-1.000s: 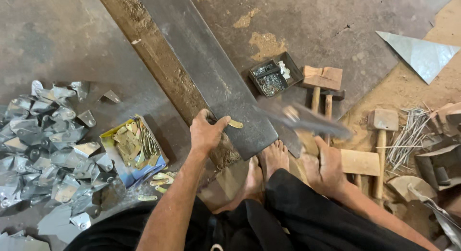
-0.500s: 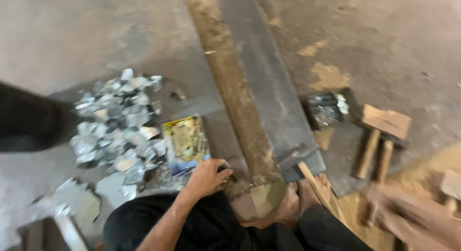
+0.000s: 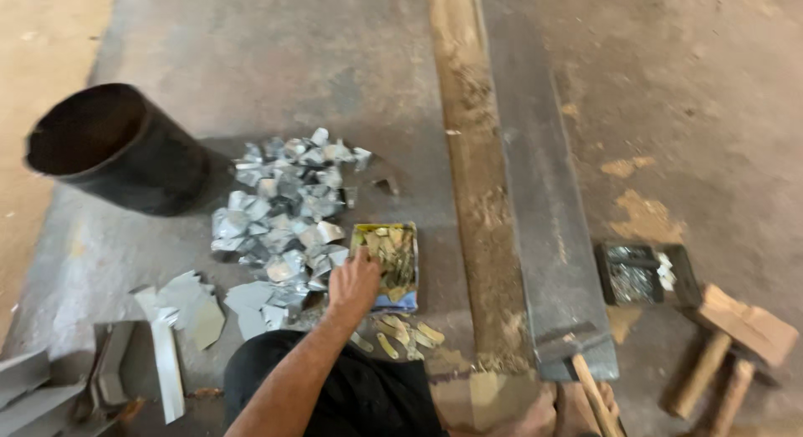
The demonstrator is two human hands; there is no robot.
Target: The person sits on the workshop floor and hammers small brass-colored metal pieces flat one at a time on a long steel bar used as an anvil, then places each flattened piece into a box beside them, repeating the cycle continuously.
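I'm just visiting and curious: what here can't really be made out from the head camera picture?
- Right hand: not visible, beyond the bottom edge.
- Left hand fingertips: whether they grip a strip in the small box is too blurred to tell.
- Dark tray contents: too small, just shiny bits.
- Black drum interior: dark, nothing discernible.
- Mallets: handles cut off by the bottom edge.

Single head-worn view, steeply downward

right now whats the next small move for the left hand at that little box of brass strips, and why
Probably close the fingers on one strip and lift it. The left hand rests at the edge of the small box of yellowish strips, fingertips just touching them, nothing visibly gripped yet. The right hand is out of view.
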